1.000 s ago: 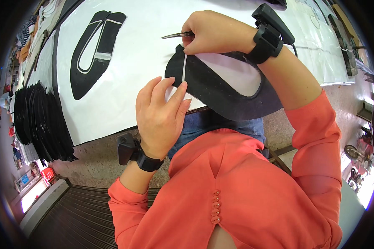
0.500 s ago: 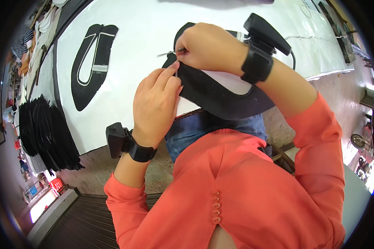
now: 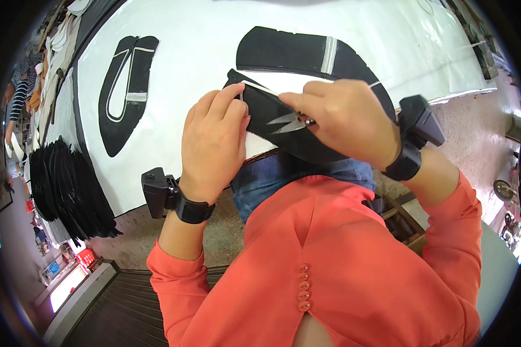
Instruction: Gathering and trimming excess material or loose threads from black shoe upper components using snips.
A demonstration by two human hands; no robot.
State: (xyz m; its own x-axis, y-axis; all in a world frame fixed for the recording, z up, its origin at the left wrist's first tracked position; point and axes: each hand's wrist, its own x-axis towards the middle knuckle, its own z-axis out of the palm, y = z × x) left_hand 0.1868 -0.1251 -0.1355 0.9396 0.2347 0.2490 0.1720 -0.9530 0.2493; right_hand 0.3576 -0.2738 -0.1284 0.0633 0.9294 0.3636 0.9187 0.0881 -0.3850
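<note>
Two bare hands are working together over a curved black fabric piece [image 3: 283, 124] at the near edge of a white table [image 3: 185, 58]. That piece is lying with its long axis running from upper left to lower right, its narrow end pointing up and left, just under the left fingertips.

Nearest the body, the left hand [image 3: 211, 144] is pressing on the piece's left end, its fingers [image 3: 228, 95] lying close together and curled down onto the fabric edge. Just to the right of them, the right hand [image 3: 341, 118] is closing around small metal thread snips [image 3: 289, 122], fingers wrapped tight on the handle. Their blades are standing slightly apart and pointing left, toward the left fingers, resting on the black fabric.

Both wrists are wearing black bands with boxy black devices.

Beyond the fingers, a second black piece with a pale strip [image 3: 307, 55] is lying on the table. Farther left, a long black shape with white outlines [image 3: 121, 92] is lying flat. Far left of the hands, a stack of black pieces [image 3: 63, 185] is fanning out along the table edge.
</note>
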